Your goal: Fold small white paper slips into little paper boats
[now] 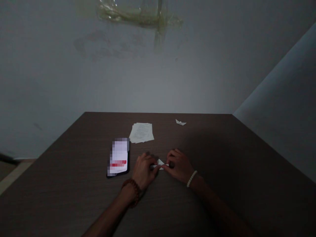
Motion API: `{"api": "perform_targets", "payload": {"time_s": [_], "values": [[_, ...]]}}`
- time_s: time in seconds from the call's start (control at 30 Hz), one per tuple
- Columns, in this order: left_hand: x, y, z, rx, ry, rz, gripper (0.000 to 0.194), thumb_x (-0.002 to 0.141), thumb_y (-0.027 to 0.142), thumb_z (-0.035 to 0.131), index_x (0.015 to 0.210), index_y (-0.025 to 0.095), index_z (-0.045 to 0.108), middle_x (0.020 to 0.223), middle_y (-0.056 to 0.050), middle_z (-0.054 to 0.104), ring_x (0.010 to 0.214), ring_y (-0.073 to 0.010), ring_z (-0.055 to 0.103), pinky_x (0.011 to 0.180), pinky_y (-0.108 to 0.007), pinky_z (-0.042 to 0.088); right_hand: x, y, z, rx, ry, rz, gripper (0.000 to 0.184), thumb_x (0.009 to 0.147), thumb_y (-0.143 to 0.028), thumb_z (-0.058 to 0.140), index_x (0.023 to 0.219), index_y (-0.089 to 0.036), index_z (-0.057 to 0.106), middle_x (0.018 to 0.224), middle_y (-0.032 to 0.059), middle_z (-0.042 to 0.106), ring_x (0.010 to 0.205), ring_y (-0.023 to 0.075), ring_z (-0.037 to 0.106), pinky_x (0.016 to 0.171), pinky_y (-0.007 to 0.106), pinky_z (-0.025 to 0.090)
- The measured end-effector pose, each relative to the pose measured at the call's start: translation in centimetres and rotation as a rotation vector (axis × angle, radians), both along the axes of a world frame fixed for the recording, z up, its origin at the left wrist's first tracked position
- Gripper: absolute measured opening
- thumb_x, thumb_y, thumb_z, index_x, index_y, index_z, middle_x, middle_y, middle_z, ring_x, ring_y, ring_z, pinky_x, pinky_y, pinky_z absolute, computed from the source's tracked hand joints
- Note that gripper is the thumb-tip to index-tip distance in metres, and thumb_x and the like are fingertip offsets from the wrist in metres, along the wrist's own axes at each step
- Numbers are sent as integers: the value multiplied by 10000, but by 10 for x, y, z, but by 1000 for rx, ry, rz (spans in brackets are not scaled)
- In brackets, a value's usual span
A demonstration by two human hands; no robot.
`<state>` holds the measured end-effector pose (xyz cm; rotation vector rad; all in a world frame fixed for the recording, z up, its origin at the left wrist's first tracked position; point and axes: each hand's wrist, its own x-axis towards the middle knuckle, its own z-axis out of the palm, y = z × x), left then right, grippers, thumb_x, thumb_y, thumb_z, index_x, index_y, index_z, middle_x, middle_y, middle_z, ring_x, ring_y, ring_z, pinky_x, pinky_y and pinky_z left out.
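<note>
1. Well, the left hand [144,169] is pinching the left end of a small folded paper [161,162], its grip closing thumb against fingers on that end.
2. The right hand [179,164] is matching it on the opposite side, its grip holding the right end between thumb and fingers.
3. The folded paper is sitting between the two hands, low over the near-middle of the brown worktop [74,204], with a white point standing up between the grips (whether its underside is touching the surface, I cannot tell).
4. A phone [119,154] is lying face up just to the left of the left hand, its screen glowing pale with a red band and blurring into coarse blocks.
5. Beyond the left hand, a stack of printed sheets [141,132] is resting slightly fanned, its near left corner lying right by the phone's top end.
6. Farther off, toward the back edge, a small white paper boat [180,122] is sitting by itself, well apart from the hands.
7. A brown beaded bracelet [136,189] is circling the left wrist, and a pale beaded bracelet [191,178] is circling the right.
8. Behind the worktop, a grey wall [172,89] is carrying shiny, yellowish tape [138,19] near the top.
</note>
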<state>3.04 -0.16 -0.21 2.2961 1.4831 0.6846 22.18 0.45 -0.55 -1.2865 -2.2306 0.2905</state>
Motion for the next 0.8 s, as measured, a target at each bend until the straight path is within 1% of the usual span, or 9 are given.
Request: {"api": "perform_targets", "payload": {"time_s": [0.27, 0.4, 0.5, 0.6, 0.7, 0.8], "values": [[0, -2, 3, -12, -10, -3, 96, 788, 277, 647, 734, 199, 655, 836, -42, 662, 936, -248, 525, 838, -380, 380, 3, 0, -2, -16, 17, 20, 219, 726, -317, 758, 645, -186, 603, 844, 25, 594, 843, 177, 512, 755, 308, 408], [-2, -2, 4, -34, -15, 0, 74, 783, 252, 632, 740, 196, 654, 821, -40, 663, 910, -240, 530, 797, -364, 386, 3, 1, -2, -22, 9, 28, 208, 720, -311, 766, 660, -187, 610, 847, 22, 598, 841, 177, 513, 756, 310, 408], [-4, -1, 3, -46, -8, -11, 73, 790, 235, 604, 768, 200, 664, 834, -41, 669, 895, -240, 535, 774, -365, 388, 2, 1, 0, -20, 3, 29, 188, 718, -300, 768, 695, -190, 617, 852, 24, 598, 845, 182, 515, 756, 313, 412], [-8, 0, 2, -43, -3, -11, 82, 790, 230, 592, 791, 208, 671, 852, -39, 676, 904, -246, 538, 795, -379, 391, 2, 0, 0, -18, 14, 44, 166, 723, -287, 765, 759, -198, 630, 869, 26, 601, 868, 189, 517, 770, 318, 418], [-11, 1, 1, -46, -2, -16, 89, 789, 224, 589, 790, 213, 677, 851, -38, 683, 938, -252, 542, 849, -396, 389, 3, 0, -1, 5, 17, 91, 131, 757, -269, 735, 823, -203, 644, 913, 37, 605, 901, 192, 517, 796, 325, 420], [-12, 1, 2, -55, 3, -17, 98, 790, 218, 585, 795, 219, 684, 854, -38, 687, 979, -261, 541, 886, -409, 385, 2, -1, -2, 32, -4, 183, 54, 813, -231, 672, 866, -220, 672, 929, 40, 610, 899, 188, 512, 805, 331, 414]]}}
